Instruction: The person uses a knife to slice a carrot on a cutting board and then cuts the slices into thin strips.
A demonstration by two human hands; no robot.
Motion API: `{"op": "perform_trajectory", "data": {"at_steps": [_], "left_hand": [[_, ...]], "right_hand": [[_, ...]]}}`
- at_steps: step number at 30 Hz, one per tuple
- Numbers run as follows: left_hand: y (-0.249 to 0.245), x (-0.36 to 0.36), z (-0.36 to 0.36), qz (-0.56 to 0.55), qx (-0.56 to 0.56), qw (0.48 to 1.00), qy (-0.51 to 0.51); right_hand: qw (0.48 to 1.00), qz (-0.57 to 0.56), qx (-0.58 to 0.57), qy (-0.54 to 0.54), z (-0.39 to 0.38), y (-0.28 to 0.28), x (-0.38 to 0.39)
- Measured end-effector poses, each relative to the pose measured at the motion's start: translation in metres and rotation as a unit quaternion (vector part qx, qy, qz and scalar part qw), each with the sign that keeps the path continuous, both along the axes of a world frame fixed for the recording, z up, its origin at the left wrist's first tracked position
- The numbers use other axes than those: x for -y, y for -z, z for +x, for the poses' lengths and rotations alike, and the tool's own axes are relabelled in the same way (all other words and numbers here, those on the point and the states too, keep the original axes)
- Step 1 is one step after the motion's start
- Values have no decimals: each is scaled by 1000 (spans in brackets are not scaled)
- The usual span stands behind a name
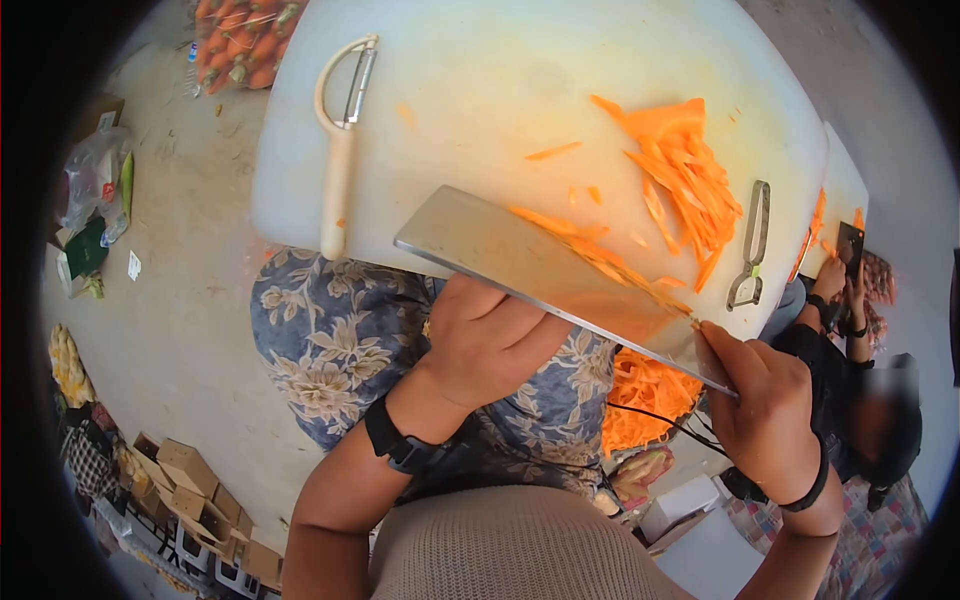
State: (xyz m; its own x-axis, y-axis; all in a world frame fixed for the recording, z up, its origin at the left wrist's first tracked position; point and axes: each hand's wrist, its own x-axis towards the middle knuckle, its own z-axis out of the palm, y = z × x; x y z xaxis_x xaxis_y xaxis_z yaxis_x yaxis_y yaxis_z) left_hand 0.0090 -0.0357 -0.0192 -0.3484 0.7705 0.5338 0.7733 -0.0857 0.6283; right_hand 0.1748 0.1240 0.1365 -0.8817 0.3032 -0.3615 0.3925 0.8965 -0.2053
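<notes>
A wide steel cleaver (540, 262) lies tilted over the near edge of the white cutting board (470, 110). My right hand (760, 400) grips its handle end. My left hand (490, 340) is at the blade's near edge, fingers curled under it; what they hold, if anything, is hidden. Thin orange strips stick along the blade's far edge. A pile of sliced carrot (690, 175) lies on the board's right part. The white peeler (337, 180) rests at the left, and a metal peeler (750, 250) at the right edge.
Carrot shreds (645, 400) fill a container below the board's near edge. A bag of whole carrots (245, 40) stands at the upper left. Cardboard boxes (190, 470) sit at the lower left. At the right, another person (835, 340) holds a dark knife (850, 245) over another board.
</notes>
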Motion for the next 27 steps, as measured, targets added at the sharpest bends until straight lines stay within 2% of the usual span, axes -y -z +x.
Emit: {"op": "perform_trajectory", "data": {"at_steps": [8,13,15,20,25,27], "left_hand": [[-1,0,1,-3,11,1000,-7],[4,-10,2,33,-25,999,-31],[3,-11,3,44,-30,998,-31],[2,-1,4,7,-17,1000,-17],[-1,0,4,-4,6,1000,-8],[-2,-1,6,-6,85,996,-18]], "right_hand": [[999,25,19,-12,-4,12,4],[998,-19,-59,-29,-24,46,-7],[996,-36,-70,-29,-24,42,-6],[1000,13,2,-12,-5,5,6],[1000,21,9,-3,3,-5,7],[1000,13,7,-3,3,-7,7]]}}
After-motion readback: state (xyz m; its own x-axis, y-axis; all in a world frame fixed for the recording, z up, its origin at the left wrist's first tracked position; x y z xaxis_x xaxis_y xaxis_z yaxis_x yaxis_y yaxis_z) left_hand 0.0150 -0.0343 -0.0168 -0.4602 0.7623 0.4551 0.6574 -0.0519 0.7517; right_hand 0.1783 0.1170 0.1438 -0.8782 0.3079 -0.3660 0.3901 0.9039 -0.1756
